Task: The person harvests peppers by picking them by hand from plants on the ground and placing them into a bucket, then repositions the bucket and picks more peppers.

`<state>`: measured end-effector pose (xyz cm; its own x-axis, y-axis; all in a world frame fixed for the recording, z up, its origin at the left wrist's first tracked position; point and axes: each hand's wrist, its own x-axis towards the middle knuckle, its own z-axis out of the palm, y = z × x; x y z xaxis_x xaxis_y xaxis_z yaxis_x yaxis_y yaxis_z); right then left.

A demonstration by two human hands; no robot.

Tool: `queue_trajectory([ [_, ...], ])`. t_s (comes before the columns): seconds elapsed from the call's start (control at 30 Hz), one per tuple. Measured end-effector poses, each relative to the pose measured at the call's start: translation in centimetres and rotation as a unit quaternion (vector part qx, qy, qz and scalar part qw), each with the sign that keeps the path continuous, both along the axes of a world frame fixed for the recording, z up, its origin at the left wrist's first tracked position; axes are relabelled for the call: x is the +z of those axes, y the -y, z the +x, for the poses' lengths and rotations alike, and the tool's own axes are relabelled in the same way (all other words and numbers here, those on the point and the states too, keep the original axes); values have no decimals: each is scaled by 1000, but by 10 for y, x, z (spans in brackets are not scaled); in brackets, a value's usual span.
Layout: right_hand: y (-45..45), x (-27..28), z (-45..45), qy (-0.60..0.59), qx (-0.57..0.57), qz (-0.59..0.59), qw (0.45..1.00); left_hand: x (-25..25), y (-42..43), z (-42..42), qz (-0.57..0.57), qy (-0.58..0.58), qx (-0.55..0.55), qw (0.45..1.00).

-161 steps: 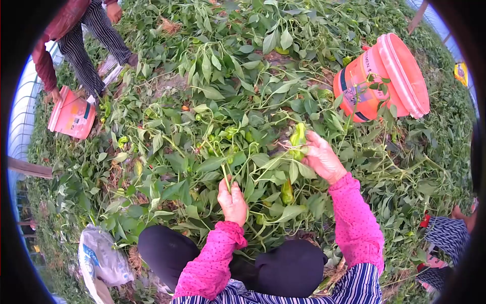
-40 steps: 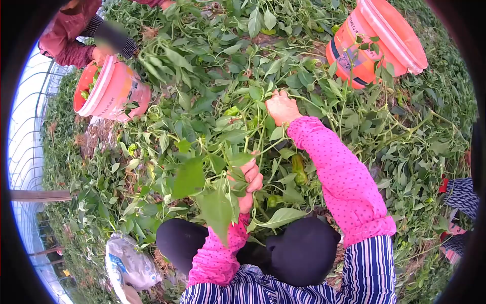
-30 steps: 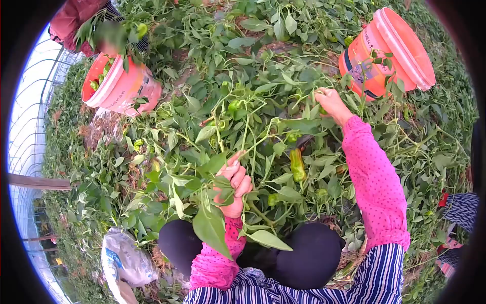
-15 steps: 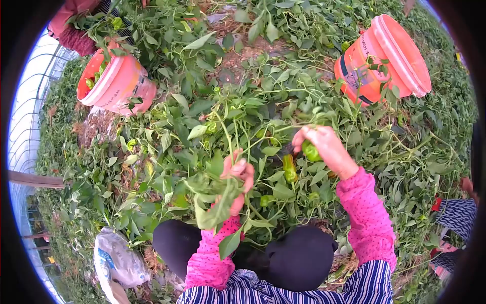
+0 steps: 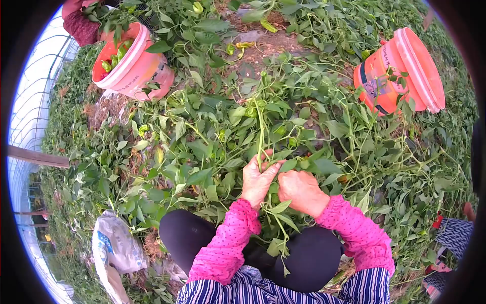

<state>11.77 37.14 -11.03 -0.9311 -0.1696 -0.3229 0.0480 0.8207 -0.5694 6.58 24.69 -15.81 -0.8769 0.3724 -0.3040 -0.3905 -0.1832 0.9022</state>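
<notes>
My left hand (image 5: 258, 181) is closed round a green pepper plant stem (image 5: 261, 126), which rises from the grip with leaves and small green peppers (image 5: 251, 112) near its upper part. Just to the right, my right hand (image 5: 302, 191) is curled into a fist among leaves, close beside the left. Its fingertips face down and away, so what they hold is hidden. A leafy shoot (image 5: 284, 230) hangs below both hands, in front of my knees (image 5: 309, 258). Another green pepper (image 5: 292, 143) shows among the leaves beyond my hands.
An orange-pink bucket (image 5: 152, 76) with green peppers stands at upper left, beside another person's sleeve (image 5: 81, 26). A second bucket (image 5: 372, 86) tilts at upper right. A white sack (image 5: 119, 243) lies at lower left. Patterned cloth (image 5: 455, 234) shows at far right.
My right hand has moved down and left, from beside a green pepper to next to my left hand. The left hand has shifted right and turned; the leafy bunch over it has dropped lower.
</notes>
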Motion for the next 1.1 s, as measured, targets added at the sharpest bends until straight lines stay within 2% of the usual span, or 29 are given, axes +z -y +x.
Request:
queue_trajectory([
  [0.03, 0, -9, 2, -54, -5, 12, 998, -5, 1, 0, 4, -6, 8, 1000],
  [0.17, -3, -9, 0, -39, -66, -15, 997, -3, 5, 3, 63, -14, 30, 997],
  [0.23, -3, -5, 4, 55, -113, -82, 989, 11, 8, 6, 111, 94, 21, 989],
  [0.27, -5, -49, 11, 72, -130, -80, 986, 9, 9, 6, 93, 96, 24, 991],
  [0.3, -8, -70, 12, 71, -130, -78, 986, 5, 10, 6, 95, 95, 23, 991],
  [0.37, -15, -90, 12, -37, -146, -340, 928, -1, 12, 5, 100, 134, 3, 986],
  [0.4, -23, -78, 17, -29, -143, -370, 918, -2, 10, 5, 67, 121, -5, 990],
  [0.43, -47, -146, 37, -30, -144, -366, 919, -7, 7, 6, 72, 121, -7, 990],
  [0.47, -64, -211, 52, -89, -127, -264, 952, -13, 3, 9, 42, 58, 1, 997],
  [0.5, -29, -257, 7, -145, -111, -155, 971, -16, -4, 12, 14, -5, 6, 1000],
  [0.53, -10, -154, -6, -19, -189, -82, 978, -15, -7, 12, -28, -9, 1, 1000],
  [0.57, -31, -112, -17, -22, -199, -70, 977, -5, -6, 15, -34, 25, 20, 999],
  [0.63, -56, -69, -35, 100, -277, 166, 941, 15, 8, 21, -37, 31, 21, 999],
  [0.7, -94, -90, -28, 42, -273, 67, 959, 13, 18, 22, -55, -41, 22, 997],
  [0.73, -106, -100, -19, -38, -265, -37, 963, 11, 18, 23, -95, -101, 9, 990],
  [0.77, -110, -89, -12, -149, -246, -78, 955, 1, 10, 26, -76, -145, 33, 986],
  [0.83, -113, -13, -9, -310, -277, -66, 907, -5, 2, 25, -199, -303, -10, 932],
  [0.87, -127, 20, -11, -414, -284, -19, 865, -2, -3, 27, -241, -322, -24, 915],
  [0.93, -175, 85, -22, -573, -275, 95, 766, 0, -10, 33, -256, -312, -36, 914],
  [0.97, -210, 110, -25, -566, -319, 105, 753, 1, -11, 39, -280, -299, -45, 911],
  [1.0, -242, 140, -33, -623, -332, 199, 680, 5, -14, 43, -289, -300, -57, 908],
  [1.03, -283, 161, -40, -658, -308, 230, 647, 0, -16, 45, -307, -329, -62, 891],
  [1.07, -339, 177, -49, -596, -311, 348, 653, -5, -18, 49, -325, -320, -81, 886],
  [1.1, -405, 172, -62, -508, -368, 476, 616, -2, -21, 51, -346, -322, -101, 876],
])
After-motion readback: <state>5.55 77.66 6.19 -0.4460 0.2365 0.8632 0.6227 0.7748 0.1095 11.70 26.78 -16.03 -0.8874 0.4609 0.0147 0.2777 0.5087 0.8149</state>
